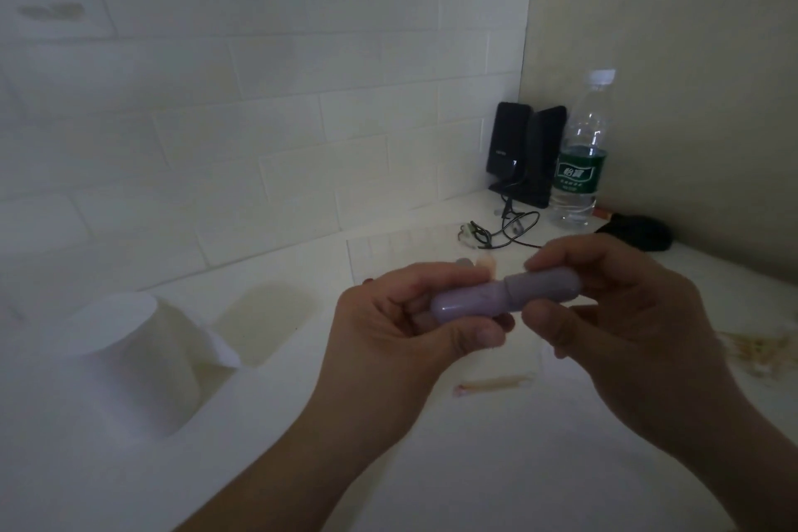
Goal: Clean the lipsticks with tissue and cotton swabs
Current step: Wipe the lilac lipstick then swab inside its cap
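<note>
A pale purple lipstick tube [505, 295] lies level in the air between both hands, above the white counter. My left hand [401, 324] grips its left end, thumb underneath. My right hand [613, 307] grips the right end, the darker cap part, with fingers curled over it. A used cotton swab [492, 385] with a pinkish tip lies on the counter below the hands. A roll of white tissue [129, 359] stands at the left. A heap of loose cotton swabs [760, 352] lies at the right edge.
A clear water bottle [583, 155] with a green label stands in the back corner next to two black speakers [524, 151] with trailing cables [501, 231]. A dark object [639, 231] lies right of the bottle. A clear tray [401, 248] sits behind the hands.
</note>
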A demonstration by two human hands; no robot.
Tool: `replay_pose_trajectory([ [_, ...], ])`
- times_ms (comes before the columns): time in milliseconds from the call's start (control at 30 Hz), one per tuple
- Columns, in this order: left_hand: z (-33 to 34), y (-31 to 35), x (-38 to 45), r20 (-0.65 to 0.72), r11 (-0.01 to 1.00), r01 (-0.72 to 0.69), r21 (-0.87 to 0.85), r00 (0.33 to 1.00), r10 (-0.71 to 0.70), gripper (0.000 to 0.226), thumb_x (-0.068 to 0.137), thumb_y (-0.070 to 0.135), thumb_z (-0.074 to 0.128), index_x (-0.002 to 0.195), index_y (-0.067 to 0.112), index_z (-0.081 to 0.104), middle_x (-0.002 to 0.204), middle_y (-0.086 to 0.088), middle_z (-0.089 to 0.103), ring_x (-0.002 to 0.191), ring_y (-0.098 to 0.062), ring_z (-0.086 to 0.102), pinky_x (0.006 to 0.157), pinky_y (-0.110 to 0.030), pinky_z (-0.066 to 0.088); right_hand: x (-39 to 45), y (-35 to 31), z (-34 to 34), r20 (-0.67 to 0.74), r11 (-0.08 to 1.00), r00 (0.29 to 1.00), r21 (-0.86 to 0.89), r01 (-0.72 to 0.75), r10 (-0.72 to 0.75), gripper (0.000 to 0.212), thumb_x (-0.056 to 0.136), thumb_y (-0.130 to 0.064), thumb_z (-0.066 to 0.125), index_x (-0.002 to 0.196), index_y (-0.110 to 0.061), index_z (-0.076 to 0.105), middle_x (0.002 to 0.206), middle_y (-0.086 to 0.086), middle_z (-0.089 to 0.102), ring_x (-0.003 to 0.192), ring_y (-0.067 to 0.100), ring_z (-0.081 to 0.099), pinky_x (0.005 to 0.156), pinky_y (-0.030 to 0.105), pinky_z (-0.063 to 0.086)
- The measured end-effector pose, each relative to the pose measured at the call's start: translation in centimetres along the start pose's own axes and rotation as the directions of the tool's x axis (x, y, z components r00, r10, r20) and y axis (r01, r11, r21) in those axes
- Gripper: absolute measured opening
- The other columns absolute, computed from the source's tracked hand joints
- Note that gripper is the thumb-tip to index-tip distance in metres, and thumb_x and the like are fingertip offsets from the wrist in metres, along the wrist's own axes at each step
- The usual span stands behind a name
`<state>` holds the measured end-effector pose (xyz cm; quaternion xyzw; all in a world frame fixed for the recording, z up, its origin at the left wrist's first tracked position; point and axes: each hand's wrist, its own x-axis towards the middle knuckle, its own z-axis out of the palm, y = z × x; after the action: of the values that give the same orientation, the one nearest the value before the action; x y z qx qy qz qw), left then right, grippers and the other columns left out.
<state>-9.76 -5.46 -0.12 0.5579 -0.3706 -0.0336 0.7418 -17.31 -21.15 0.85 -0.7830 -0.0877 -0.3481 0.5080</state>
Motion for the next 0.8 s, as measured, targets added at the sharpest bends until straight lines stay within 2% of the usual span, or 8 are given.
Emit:
replay_pose_trajectory([
  [133, -0.5, -0.2, -0.1, 0.144, 0.995, 0.069, 0.066, 0.987, -0.078, 0.043, 0.071, 0.019, 0.08, 0.112, 0.028, 0.07, 0.104, 0.001, 0.075, 0.1, -0.022, 0.071, 0.095, -0.042, 0.052, 0.0, 0.2, -0.2, -0.03, 0.996, 0.999, -0.083, -0.027, 0.025, 0.039, 0.063, -0.062, 0.067, 0.099, -0.049, 0.064, 0.094, -0.015, 0.068, 0.065, 0.015, 0.063, 0.046, 0.033, 0.051],
  [200, -0.6, -0.5, -0.1, 0.182, 0.988, 0.106, 0.112, 0.975, -0.125, 0.047, 0.075, 0.041, 0.074, 0.121, 0.037, 0.063, 0.113, 0.003, 0.072, 0.118, -0.025, 0.062, 0.11, -0.06, 0.029, 0.0, 0.5, -0.3, -0.036, 0.993, 0.999, -0.116, -0.035, 0.031, 0.036, 0.068, -0.061, 0.066, 0.103, -0.05, 0.063, 0.093, -0.016, 0.068, 0.059, 0.017, 0.06, 0.044, 0.036, 0.05],
  [300, -0.7, -1.0, -0.2, 0.185, 0.975, 0.13, 0.18, 0.969, -0.163, 0.051, 0.073, 0.061, 0.07, 0.121, 0.046, 0.061, 0.122, 0.009, 0.067, 0.135, -0.032, 0.044, 0.109, -0.071, 0.009, 0.1, 0.6, -0.3, -0.023, 0.992, 0.998, -0.112, -0.055, 0.053, 0.028, 0.071, -0.046, 0.067, 0.099, -0.043, 0.067, 0.088, -0.016, 0.069, 0.055, 0.014, 0.057, 0.045, 0.036, 0.049],
  [433, -0.5, -0.7, -0.2, 0.168, 0.958, 0.153, 0.244, 0.966, -0.197, 0.041, 0.078, 0.048, 0.07, 0.119, 0.045, 0.064, 0.115, 0.012, 0.07, 0.123, -0.027, 0.057, 0.11, -0.06, 0.029, 0.2, 0.5, -0.5, 0.027, 0.988, 0.999, -0.152, -0.032, 0.036, 0.03, 0.067, -0.039, 0.064, 0.097, -0.039, 0.066, 0.089, -0.021, 0.068, 0.064, 0.007, 0.062, 0.049, 0.022, 0.05],
  [500, -0.6, -0.7, 0.0, 0.216, 0.953, 0.178, 0.246, 0.948, -0.232, 0.041, 0.084, 0.027, 0.067, 0.124, 0.035, 0.058, 0.109, 0.01, 0.073, 0.104, -0.016, 0.069, 0.093, -0.039, 0.054, 0.5, 0.7, -0.7, 0.085, 0.974, 0.993, -0.219, -0.064, 0.084, 0.042, 0.063, -0.053, 0.06, 0.105, -0.047, 0.062, 0.094, -0.023, 0.066, 0.073, 0.017, 0.063, 0.054, 0.026, 0.052],
  [600, -0.8, -0.8, 0.6, 0.165, 0.941, 0.224, 0.253, 0.949, -0.27, 0.034, 0.09, 0.011, 0.057, 0.121, 0.025, 0.059, 0.101, -0.003, 0.074, 0.09, -0.017, 0.072, 0.075, -0.025, 0.058, 1.0, 1.8, -1.7, 0.162, 0.899, 0.962, -0.416, -0.133, 0.217, 0.072, 0.059, -0.068, 0.05, 0.128, -0.051, 0.039, 0.097, -0.026, 0.062, 0.085, 0.003, 0.061, 0.062, 0.018, 0.048],
  [733, -1.4, -1.3, 1.0, -0.029, 0.878, 0.418, -0.233, 0.899, -0.436, 0.024, 0.093, -0.001, 0.047, 0.103, 0.004, 0.068, 0.091, -0.011, 0.072, 0.083, -0.019, 0.072, 0.07, -0.021, 0.058, 1.0, 3.3, -5.0, 0.164, 0.446, 0.847, -0.89, -0.094, 0.506, 0.045, 0.074, -0.064, 0.061, 0.113, -0.047, 0.048, 0.106, -0.024, 0.049, 0.099, 0.001, 0.048, 0.084, 0.026, 0.043],
  [800, -1.3, -1.4, 1.1, -0.011, 0.786, 0.457, -0.417, 0.862, -0.508, 0.024, 0.091, -0.002, 0.047, 0.103, -0.002, 0.068, 0.092, -0.014, 0.072, 0.08, -0.019, 0.072, 0.07, -0.022, 0.059, 0.9, 4.3, -5.7, 0.179, 0.407, 0.762, -0.906, -0.119, 0.622, 0.038, 0.073, -0.057, 0.07, 0.105, -0.044, 0.053, 0.107, -0.018, 0.049, 0.104, 0.007, 0.044, 0.09, 0.027, 0.042],
])
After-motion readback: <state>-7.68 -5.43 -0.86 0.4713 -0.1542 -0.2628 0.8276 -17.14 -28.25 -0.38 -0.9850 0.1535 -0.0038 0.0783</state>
